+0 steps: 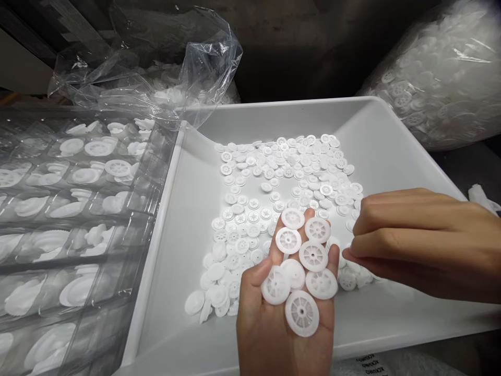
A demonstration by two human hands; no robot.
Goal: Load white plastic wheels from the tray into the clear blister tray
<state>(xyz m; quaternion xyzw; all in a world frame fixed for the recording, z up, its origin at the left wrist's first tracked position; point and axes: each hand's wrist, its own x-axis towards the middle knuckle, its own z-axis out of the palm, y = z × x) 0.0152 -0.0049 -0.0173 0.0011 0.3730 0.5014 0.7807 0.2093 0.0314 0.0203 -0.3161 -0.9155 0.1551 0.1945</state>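
My left hand [270,324] lies palm up over the near edge of a white tray [180,219], with several white plastic wheels [303,261] resting on its fingers and palm. My right hand [415,240] reaches in from the right, fingers curled and pinched together right beside the wheels on the left hand; whether anything is in the pinch is hidden. A large scatter of the same white wheels [282,177] lies flat on the tray floor beyond both hands.
A clear plastic blister tray [70,219] with white parts in its pockets sits at the left. An open clear bag [148,73] of parts stands behind it. A full bag of white wheels [442,78] fills the right rear.
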